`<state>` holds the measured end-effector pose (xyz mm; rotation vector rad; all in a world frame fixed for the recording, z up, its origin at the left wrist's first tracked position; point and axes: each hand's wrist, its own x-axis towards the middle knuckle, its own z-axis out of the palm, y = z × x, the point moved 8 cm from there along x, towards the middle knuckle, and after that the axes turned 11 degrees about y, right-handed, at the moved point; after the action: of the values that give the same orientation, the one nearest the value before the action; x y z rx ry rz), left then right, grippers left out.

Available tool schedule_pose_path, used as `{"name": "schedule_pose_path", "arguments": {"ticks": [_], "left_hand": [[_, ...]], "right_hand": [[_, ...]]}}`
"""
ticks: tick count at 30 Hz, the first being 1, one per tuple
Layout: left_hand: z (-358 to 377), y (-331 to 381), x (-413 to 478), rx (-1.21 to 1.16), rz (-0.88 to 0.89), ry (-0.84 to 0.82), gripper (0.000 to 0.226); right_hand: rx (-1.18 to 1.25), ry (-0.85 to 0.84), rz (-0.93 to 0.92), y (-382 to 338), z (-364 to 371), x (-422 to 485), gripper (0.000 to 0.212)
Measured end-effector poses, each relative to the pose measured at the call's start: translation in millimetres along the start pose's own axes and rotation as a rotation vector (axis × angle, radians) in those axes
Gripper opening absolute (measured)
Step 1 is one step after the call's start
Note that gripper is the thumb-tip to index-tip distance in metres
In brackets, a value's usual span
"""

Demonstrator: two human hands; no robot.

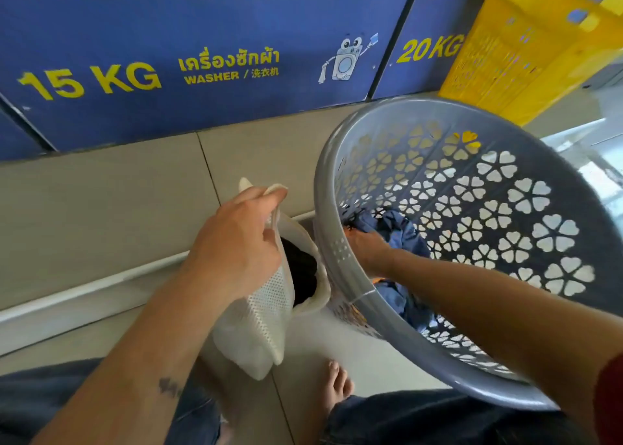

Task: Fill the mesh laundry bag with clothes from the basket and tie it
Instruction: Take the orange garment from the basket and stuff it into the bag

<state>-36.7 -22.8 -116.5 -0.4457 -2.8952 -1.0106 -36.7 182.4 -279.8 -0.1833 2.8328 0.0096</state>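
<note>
white mesh bag [269,306] beside the basket [337,161] is floppy, left hand [236,242] fingers [266,198] pinching its rim open. right hand [367,247] sits on soft blue clothes [401,232] inside, grip unclear.

Two hands show, the left hand [236,242] and the right hand [365,246]. There is one mesh laundry bag [266,313]. Two baskets stand here: one grey basket [556,163], one yellow basket [526,60]. Two blue washer panels bear labels, the 15 KG panel [202,23] and the 20 KG panel [431,16] (a sliver of a third sits at the far left). One bare foot [335,387] shows. The blue clothes [403,234] are too bunched to count.
</note>
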Motion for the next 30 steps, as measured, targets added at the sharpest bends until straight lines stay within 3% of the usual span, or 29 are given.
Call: {"name": "schedule_pose_path", "arguments": {"ticks": [3,9,17,22,24,26,28,30], "left_hand": [[1,-6,-2,0.030,0.004,-0.033,0.060],[-8,-9,-8,0.042,0.003,-0.060,0.060],[-15,-2,-18,0.034,0.023,-0.047,0.057],[-21,-7,-26,0.069,0.023,-0.014,0.055],[-23,-10,-29,0.088,0.027,-0.010,0.052],[-27,-15,-32,0.095,0.025,-0.003,0.049],[-31,-22,-36,0.087,0.009,0.005,0.054],[-33,-30,-39,0.083,0.009,0.006,0.058]], "right_hand": [[0.161,0.031,0.028,6,-27,-20,0.022],[0.660,0.260,0.219,23,-110,-74,0.016],[1.207,0.467,0.113,-14,-207,-143,0.019],[1.576,0.551,0.062,-38,-250,-184,0.007],[1.669,0.553,0.047,-46,-248,-194,0.015],[1.456,0.491,0.111,-58,-228,-195,0.044],[0.933,0.363,0.229,-65,-198,-190,0.086],[0.538,0.244,0.322,-63,-171,-183,0.105]]}}
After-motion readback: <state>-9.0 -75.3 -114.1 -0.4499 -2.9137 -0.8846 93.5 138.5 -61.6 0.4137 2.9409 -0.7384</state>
